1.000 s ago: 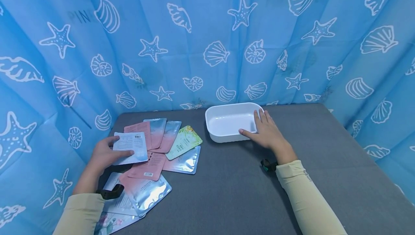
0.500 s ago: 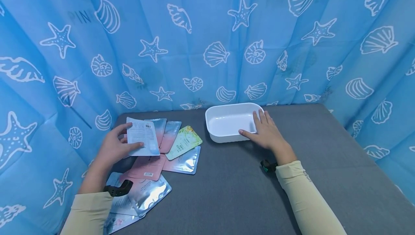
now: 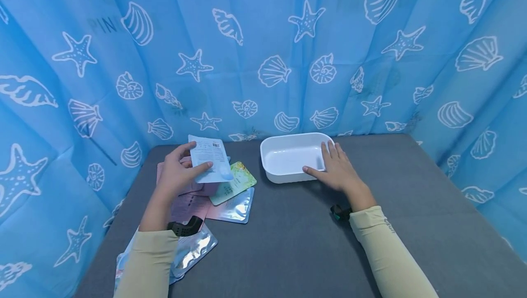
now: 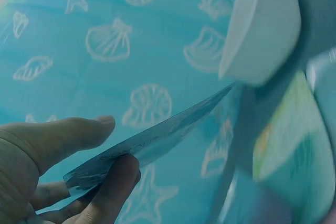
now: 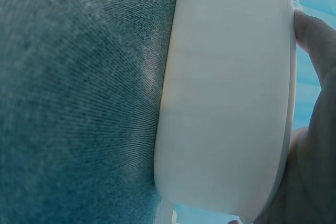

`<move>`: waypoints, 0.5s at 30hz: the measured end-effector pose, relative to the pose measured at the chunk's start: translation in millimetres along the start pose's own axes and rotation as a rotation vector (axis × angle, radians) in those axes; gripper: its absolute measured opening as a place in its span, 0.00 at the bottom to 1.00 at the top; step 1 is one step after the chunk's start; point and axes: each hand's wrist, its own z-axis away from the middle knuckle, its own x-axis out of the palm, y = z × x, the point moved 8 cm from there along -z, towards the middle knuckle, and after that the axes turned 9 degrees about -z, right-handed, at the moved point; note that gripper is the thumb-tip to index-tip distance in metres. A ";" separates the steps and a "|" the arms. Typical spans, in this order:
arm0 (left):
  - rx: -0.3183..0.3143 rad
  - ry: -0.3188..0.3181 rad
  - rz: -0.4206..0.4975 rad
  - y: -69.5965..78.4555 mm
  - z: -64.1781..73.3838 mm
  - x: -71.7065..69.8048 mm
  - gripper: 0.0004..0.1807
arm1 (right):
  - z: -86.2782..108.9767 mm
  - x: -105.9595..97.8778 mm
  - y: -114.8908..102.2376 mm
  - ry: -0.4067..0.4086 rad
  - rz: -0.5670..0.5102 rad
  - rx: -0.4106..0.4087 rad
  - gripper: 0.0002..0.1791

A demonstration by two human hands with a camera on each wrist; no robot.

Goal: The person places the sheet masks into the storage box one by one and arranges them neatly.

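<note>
My left hand (image 3: 176,173) pinches a pale blue face mask packet (image 3: 213,160) with print and a barcode, raised over the other packets. Seen edge-on in the left wrist view, the packet (image 4: 157,136) lies between thumb and fingers. A white rectangular box (image 3: 284,178) stands near the back of the table, its inside bare. Over its right end rests my right hand (image 3: 338,171), fingers spread and straight, thumb on the front rim. The right wrist view shows the box's outer wall (image 5: 226,93) close up, with the thumb at its rim.
Several face mask packets overlap on the grey table (image 3: 280,247) at left: a green floral one (image 3: 239,180), a pink and silver one (image 3: 236,207) and silver ones (image 3: 199,247) under the left forearm. A blue shell-print curtain (image 3: 255,33) hangs behind and at both sides.
My left hand has lifted the pale blue packet off the pile and carried it right and towards the back, nearer the box. The right hand and box have stayed in place.
</note>
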 end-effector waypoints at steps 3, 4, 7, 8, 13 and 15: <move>0.011 -0.027 0.079 11.0 -6.8 19.1 0.48 | -1.3 1.0 -0.4 0.003 0.001 -0.006 0.66; 0.015 -0.031 0.104 14.4 -8.5 25.1 0.47 | -1.4 1.3 -0.6 0.005 0.000 -0.007 0.67; 0.016 -0.032 0.143 22.1 -13.7 41.5 0.45 | -2.3 1.7 -0.9 0.011 0.001 -0.012 0.67; 0.015 -0.032 0.149 24.9 -14.9 46.9 0.45 | -2.5 1.6 -0.7 0.011 0.002 -0.011 0.67; 0.004 -0.025 0.144 34.2 -18.6 72.7 0.43 | -0.5 0.5 0.3 0.021 0.012 -0.003 0.66; -0.002 -0.014 0.152 36.2 -19.3 81.2 0.42 | 0.1 1.0 -0.2 0.025 0.011 -0.005 0.66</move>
